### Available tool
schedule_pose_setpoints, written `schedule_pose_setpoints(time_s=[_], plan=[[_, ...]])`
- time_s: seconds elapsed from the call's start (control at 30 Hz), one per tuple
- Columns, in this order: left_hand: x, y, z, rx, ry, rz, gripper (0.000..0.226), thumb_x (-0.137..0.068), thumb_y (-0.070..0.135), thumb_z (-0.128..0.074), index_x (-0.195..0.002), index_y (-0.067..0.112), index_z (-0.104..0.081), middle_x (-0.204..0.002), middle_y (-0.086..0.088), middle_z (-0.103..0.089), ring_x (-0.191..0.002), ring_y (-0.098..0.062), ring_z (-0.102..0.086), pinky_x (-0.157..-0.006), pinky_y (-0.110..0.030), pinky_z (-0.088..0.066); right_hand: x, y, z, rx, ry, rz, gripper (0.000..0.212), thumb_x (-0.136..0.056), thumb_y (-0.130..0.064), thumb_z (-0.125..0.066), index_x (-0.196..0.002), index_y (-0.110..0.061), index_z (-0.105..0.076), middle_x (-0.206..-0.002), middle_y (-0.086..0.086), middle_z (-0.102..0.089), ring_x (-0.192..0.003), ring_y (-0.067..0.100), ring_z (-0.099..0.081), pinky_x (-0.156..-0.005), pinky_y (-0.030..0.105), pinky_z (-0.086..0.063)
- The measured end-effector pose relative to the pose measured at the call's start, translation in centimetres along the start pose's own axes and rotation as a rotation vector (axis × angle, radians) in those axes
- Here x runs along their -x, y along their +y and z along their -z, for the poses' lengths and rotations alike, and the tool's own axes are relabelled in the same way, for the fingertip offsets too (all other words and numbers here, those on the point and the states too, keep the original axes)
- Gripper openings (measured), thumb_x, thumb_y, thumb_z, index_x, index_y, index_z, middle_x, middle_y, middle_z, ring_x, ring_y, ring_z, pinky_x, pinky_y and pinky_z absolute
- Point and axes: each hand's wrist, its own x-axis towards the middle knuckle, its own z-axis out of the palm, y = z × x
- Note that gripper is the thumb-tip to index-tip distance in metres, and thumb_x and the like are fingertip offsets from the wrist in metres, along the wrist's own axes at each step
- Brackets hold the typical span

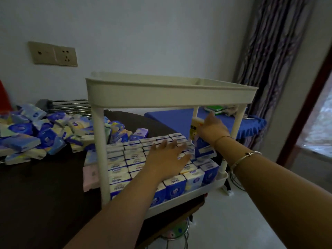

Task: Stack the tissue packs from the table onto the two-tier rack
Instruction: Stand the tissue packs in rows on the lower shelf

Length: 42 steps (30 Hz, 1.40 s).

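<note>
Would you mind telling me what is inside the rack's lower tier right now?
The lower tier holds rows of upright tissue packs. The left hand lies flat over some, hiding them; the top tier's floor is out of view.

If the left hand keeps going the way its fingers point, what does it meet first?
Probably the blue tissue pack standing upright at the far right of the lower tier; the open left hand lies flat over the packed rows, though depth is unclear.
</note>
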Motion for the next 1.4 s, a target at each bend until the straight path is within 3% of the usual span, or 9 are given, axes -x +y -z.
schedule_pose_setpoints(time_s=[0.17, 0.27, 0.37, 0.6, 0.73, 1.0, 1.17, 1.27, 1.4], plan=[[0.1, 0.1, 0.0, -0.012, 0.021, 0.003, 0.056, -0.095, 0.062, -0.022, -0.147, 0.042, -0.022, -0.160, 0.009, -0.009, -0.147, -0.023, -0.005, -0.116, -0.051, -0.002, -2.0, 0.0, -1.0, -0.069, -0.094, -0.152, 0.064, -0.091, -0.022, -0.056, -0.141, 0.000, -0.023, -0.113, 0.023, -0.058, -0.093, 0.035, -0.059, -0.072, 0.041, -0.049], [0.1, 0.2, 0.0, -0.009, 0.012, 0.010, 0.057, -0.095, 0.062, -0.021, -0.147, 0.042, -0.021, -0.160, 0.009, -0.009, -0.147, -0.023, -0.005, -0.116, -0.052, -0.002, -2.7, 0.1, -1.2, -0.037, -0.133, -0.126, 0.023, -0.090, -0.020, -0.055, -0.102, -0.001, -0.051, -0.082, 0.014, -0.055, -0.058, 0.020, -0.045, -0.048, 0.029, -0.036], [0.2, 0.2, 0.0, -0.010, 0.006, 0.010, 0.057, -0.095, 0.062, -0.020, -0.148, 0.042, -0.020, -0.160, 0.008, -0.009, -0.147, -0.022, -0.004, -0.117, -0.051, -0.002, -3.2, 0.0, -1.5, 0.026, -0.197, -0.082, 0.027, -0.092, -0.021, -0.056, -0.073, -0.007, -0.042, -0.067, 0.005, -0.042, -0.056, 0.015, -0.039, -0.046, 0.027, -0.028], [0.2, 0.1, 0.0, -0.023, 0.014, 0.003, 0.056, -0.095, 0.061, -0.021, -0.148, 0.041, -0.020, -0.160, 0.009, -0.010, -0.147, -0.022, -0.005, -0.117, -0.051, -0.002, -2.6, -0.9, -0.1, 0.226, -0.417, -0.042, 0.016, -0.096, -0.021, -0.048, -0.093, -0.005, -0.051, -0.088, 0.011, -0.053, -0.070, 0.022, -0.049, -0.074, 0.031, -0.037], [0.1, 0.0, -0.1, 0.020, 0.003, 0.006, 0.055, -0.095, 0.062, -0.018, -0.147, 0.042, -0.022, -0.159, 0.011, -0.012, -0.147, -0.019, -0.007, -0.117, -0.051, -0.002, -2.5, -0.3, 0.1, 0.074, -0.239, -0.015, 0.027, -0.095, -0.024, -0.048, -0.076, -0.005, -0.049, -0.074, 0.008, -0.046, -0.064, 0.020, -0.045, -0.057, 0.027, -0.034], [0.5, 0.7, 2.0, 0.781, 0.181, 0.057, 0.057, -0.083, 0.077, -0.029, -0.099, 0.038, -0.067, -0.109, 0.004, -0.068, -0.109, -0.018, -0.058, -0.102, -0.039, -0.038, 1.1, -1.0, -0.3, -0.508, 0.001, 0.096, 0.044, -0.098, -0.038, -0.042, -0.063, -0.013, -0.046, -0.064, 0.008, -0.051, -0.056, 0.018, -0.044, -0.064, 0.031, -0.036], [1.3, 0.1, 2.4, 0.906, 0.218, 0.058, 0.052, -0.090, 0.053, -0.050, -0.096, 0.006, -0.071, -0.095, -0.011, -0.072, -0.092, -0.023, -0.066, -0.090, -0.039, -0.047, 2.9, -1.8, -0.8, -0.840, -0.190, -0.064, 0.046, -0.100, -0.038, -0.037, -0.101, 0.003, -0.057, -0.092, 0.019, -0.063, -0.082, 0.032, -0.060, -0.080, 0.042, -0.050], [1.5, 0.0, 2.5, 0.901, 0.220, 0.089, 0.056, -0.089, 0.054, -0.051, -0.098, 0.002, -0.069, -0.097, -0.015, -0.071, -0.093, -0.027, -0.065, -0.090, -0.040, -0.047, 3.5, -0.9, 0.4, -1.179, -0.444, -0.183, 0.020, -0.098, -0.020, -0.043, -0.086, -0.005, -0.051, -0.082, 0.009, -0.058, -0.072, 0.021, -0.059, -0.068, 0.034, -0.052], [1.4, 0.1, 2.4, 0.882, 0.225, 0.087, 0.046, -0.092, 0.050, -0.049, -0.093, 0.008, -0.067, -0.094, -0.013, -0.070, -0.087, -0.024, -0.064, -0.081, -0.036, -0.048, 4.1, 0.0, 3.1, -0.949, -0.521, -0.059, 0.014, -0.093, -0.006, -0.054, -0.100, 0.006, -0.058, -0.093, 0.014, -0.062, -0.074, 0.017, -0.061, -0.055, 0.025, -0.054]])
